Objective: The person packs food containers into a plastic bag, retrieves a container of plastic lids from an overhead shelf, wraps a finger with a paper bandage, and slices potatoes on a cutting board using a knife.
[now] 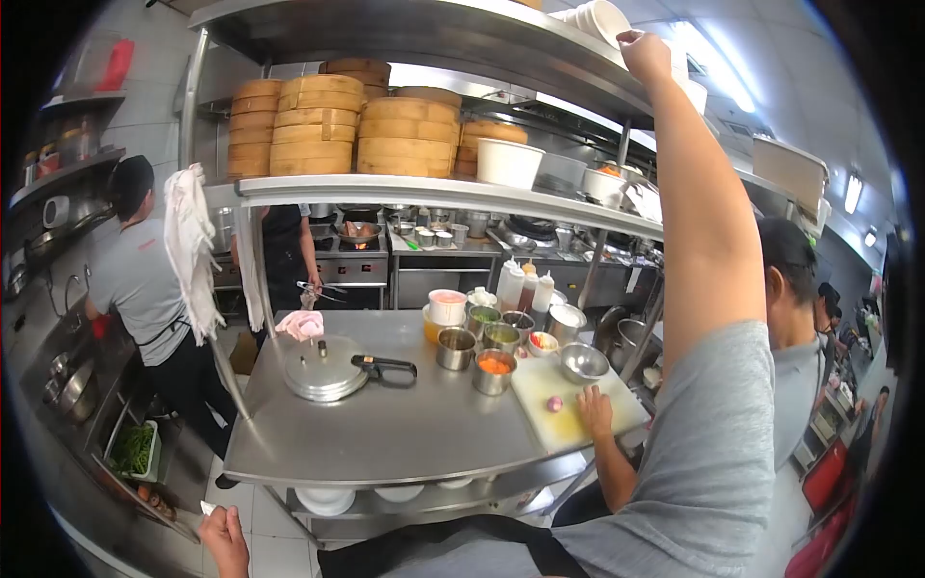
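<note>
My right hand (647, 56) is raised high, its fingers closed at the rim of a white tub (609, 21) in a nested stack lying on the top shelf (434, 31). Low at the left, my left hand (224, 541) is closed, and a small white scrap pokes out above its fingers; what it is cannot be made out. That hand is in front of the steel table (434, 433), apart from it.
A co-worker's hand (594, 411) rests on a cutting board (535, 390) beside a small purple piece. Bamboo steamers (313, 125) line the middle shelf. A pot lid (323, 371), metal tubs and squeeze bottles stand on the table. Another person (145, 279) stands left.
</note>
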Available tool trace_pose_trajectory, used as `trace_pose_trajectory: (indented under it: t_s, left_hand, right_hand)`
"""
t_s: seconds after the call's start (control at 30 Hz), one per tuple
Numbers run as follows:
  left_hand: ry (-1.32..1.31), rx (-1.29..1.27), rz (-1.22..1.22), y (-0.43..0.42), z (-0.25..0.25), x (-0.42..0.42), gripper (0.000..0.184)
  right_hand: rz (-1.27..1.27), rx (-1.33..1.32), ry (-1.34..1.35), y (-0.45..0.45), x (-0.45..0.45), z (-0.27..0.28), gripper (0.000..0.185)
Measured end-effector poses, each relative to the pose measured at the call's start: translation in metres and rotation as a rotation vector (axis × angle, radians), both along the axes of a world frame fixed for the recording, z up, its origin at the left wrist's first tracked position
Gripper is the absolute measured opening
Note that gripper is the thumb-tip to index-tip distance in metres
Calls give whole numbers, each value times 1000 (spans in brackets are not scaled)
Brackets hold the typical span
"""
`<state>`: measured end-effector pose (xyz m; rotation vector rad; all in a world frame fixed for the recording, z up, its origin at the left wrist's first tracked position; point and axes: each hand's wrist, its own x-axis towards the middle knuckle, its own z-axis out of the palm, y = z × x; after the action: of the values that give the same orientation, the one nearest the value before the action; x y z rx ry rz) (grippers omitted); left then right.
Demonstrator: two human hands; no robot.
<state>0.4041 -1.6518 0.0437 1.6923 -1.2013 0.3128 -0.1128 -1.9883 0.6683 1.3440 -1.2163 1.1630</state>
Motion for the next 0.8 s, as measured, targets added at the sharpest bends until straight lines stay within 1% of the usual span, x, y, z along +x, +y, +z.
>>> trace_pose_trajectory:
  t_s: [0.03,0.07,0.17,0.23,0.27,0.37,0.4,0.47,0.57,0.7,0.8]
  left_hand:
    - [-10,-37,-2,-17,-2,-2,37]
    - [1,-31,5,-29,-5,-5,38]
    - [41,-13,56,-54,-9,-14,39]
    - [72,8,141,-66,-14,-22,39]
    - [178,56,120,-69,-15,-24,38]
    - [-1,4,207,-88,-5,-33,37]
    - [19,48,225,-92,0,-36,35]
    - [-2,45,239,-104,3,-41,33]
    - [5,61,231,-118,5,-44,31]
    - [-26,46,217,-136,6,-44,29]
    - [-7,56,198,-146,11,-42,30]
  right_hand:
    - [-48,43,25,-19,-2,9,25]
    - [-62,28,53,-41,-8,20,26]
    - [130,-17,-52,-97,-20,52,27]
    - [168,-65,22,-129,-37,75,27]
    - [192,-92,58,-144,-36,84,27]
    - [149,-125,-19,-132,-8,75,27]
    - [100,-135,-20,-130,-4,75,28]
    - [-5,-152,-31,-132,-3,77,30]
    - [43,-166,-51,-140,-2,80,34]
    - [-91,-174,131,-145,-5,82,38]
    - [-157,-354,117,-156,-6,87,37]
